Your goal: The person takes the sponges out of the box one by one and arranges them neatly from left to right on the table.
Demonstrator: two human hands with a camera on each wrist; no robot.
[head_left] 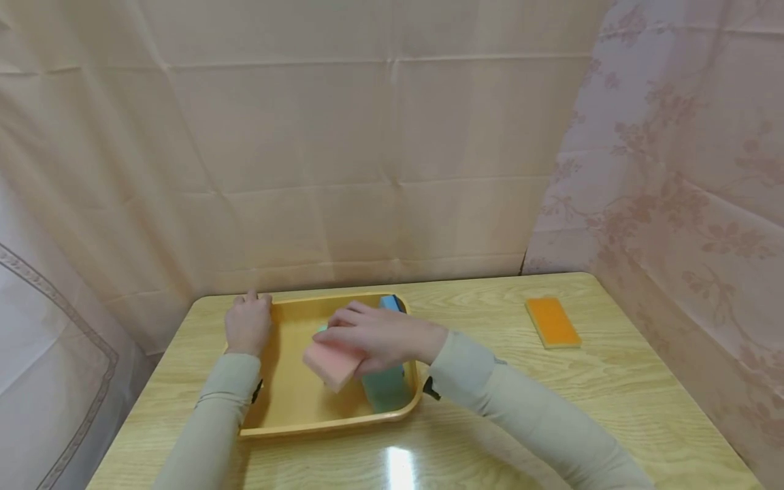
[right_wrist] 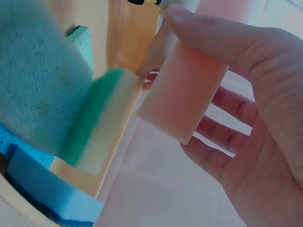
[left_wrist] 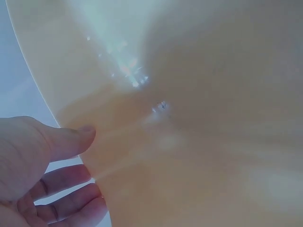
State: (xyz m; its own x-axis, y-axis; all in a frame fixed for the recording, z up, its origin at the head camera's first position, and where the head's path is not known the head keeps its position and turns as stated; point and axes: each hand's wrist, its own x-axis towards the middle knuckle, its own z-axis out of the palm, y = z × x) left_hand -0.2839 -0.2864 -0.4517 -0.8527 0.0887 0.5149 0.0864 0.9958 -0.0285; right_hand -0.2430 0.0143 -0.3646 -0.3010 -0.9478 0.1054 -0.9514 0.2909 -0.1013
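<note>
A pink sponge (head_left: 333,364) is pinched in my right hand (head_left: 386,333), held above the yellow tray (head_left: 290,391). The right wrist view shows the thumb on one face of the pink sponge (right_wrist: 184,90) and the fingers behind it. At the tray's left side, my left hand (head_left: 248,325) grips the rim, thumb on the inner side and fingers outside in the left wrist view. Toward the tray's right end lie a teal sponge (head_left: 388,391) and a blue sponge (head_left: 389,302), partly hidden by my right hand. A green-and-cream sponge (right_wrist: 99,123) also shows in the right wrist view.
An orange-topped sponge (head_left: 553,322) lies on the wooden table (head_left: 478,320) to the right of the tray. A beige curtain (head_left: 343,170) hangs behind the table, and a flowered cloth (head_left: 692,224) hangs along the right side.
</note>
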